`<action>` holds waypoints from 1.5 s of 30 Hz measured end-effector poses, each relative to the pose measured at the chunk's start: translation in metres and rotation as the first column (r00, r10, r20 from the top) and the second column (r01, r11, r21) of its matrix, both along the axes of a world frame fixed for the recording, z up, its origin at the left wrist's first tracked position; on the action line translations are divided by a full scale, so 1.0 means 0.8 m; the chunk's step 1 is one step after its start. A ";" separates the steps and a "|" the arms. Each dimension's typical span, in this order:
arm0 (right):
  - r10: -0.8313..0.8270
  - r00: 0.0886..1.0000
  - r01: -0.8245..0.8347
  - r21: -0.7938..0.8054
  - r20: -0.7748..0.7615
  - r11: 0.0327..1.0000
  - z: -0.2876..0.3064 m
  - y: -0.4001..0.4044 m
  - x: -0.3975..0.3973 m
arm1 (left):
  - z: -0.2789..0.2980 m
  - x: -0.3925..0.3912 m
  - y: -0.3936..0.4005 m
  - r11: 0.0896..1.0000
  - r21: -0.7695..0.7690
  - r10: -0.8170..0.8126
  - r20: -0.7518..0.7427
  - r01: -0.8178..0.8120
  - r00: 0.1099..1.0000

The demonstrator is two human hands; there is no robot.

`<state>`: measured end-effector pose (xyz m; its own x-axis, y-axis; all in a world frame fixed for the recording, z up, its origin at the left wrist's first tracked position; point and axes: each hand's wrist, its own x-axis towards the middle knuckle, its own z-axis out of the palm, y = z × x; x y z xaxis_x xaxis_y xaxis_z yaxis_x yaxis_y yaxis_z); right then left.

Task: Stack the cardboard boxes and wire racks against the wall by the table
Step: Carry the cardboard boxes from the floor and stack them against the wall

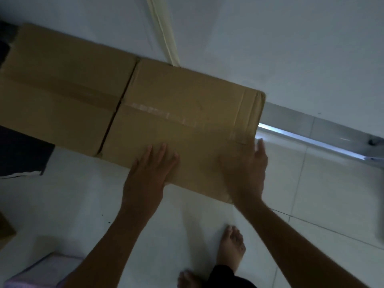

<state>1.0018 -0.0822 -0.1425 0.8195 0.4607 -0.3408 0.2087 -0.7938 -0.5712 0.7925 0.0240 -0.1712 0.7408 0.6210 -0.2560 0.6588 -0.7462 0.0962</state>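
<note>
Two brown cardboard boxes stand side by side against the white wall. The right box has clear tape along its top seam. My left hand lies flat on that box's near edge, fingers spread. My right hand presses against its near right corner, fingers pointing up along the side. The left box touches the right one along a dark seam. No wire rack is visible.
A cream cable duct runs up the wall behind the boxes. A shiny skirting strip follows the wall base at right. Dark fabric lies left of the boxes. My bare feet stand on white floor tiles. Another cardboard corner shows at far left.
</note>
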 end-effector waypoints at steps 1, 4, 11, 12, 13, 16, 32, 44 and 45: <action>0.222 0.970 -0.225 0.018 0.103 0.974 0.004 -0.005 -0.019 | 0.000 -0.001 -0.010 1.000 0.004 0.030 0.002 -0.030 1.000; 0.733 0.663 -0.720 -0.139 0.149 0.680 -0.015 -0.024 -0.060 | -0.008 -0.003 -0.026 0.999 -0.011 0.050 -0.013 -0.050 0.999; 0.797 0.575 -0.735 -0.312 0.183 0.602 -0.012 -0.020 -0.086 | 0.003 -0.013 -0.021 0.996 0.029 0.085 -0.049 -0.084 0.995; 0.807 0.561 -0.729 -0.352 0.183 0.587 -0.002 -0.018 -0.095 | 0.015 -0.017 -0.023 0.988 0.045 0.148 -0.028 -0.146 0.989; 0.824 0.542 -0.737 -0.377 0.167 0.561 0.013 -0.014 -0.105 | 0.029 -0.024 -0.025 0.974 0.055 0.222 -0.005 -0.221 0.975; 0.870 0.460 -0.785 -0.377 0.179 0.492 0.066 0.002 -0.148 | 0.075 -0.063 -0.036 0.907 0.072 0.413 0.049 -0.416 0.909; 0.941 0.045 -0.951 -0.276 0.335 0.143 0.353 -0.013 -0.517 | 0.391 -0.435 -0.183 0.356 0.104 0.935 -0.029 -0.929 0.355; 0.946 -0.121 -0.971 -0.232 0.301 -0.050 0.459 0.063 -0.700 | 0.494 -0.626 -0.157 0.093 0.048 0.978 -0.192 -0.995 0.082; 0.947 -0.136 -0.973 -0.219 0.293 -0.072 0.463 0.080 -0.717 | 0.503 -0.643 -0.138 0.074 0.059 0.981 -0.186 -0.995 0.062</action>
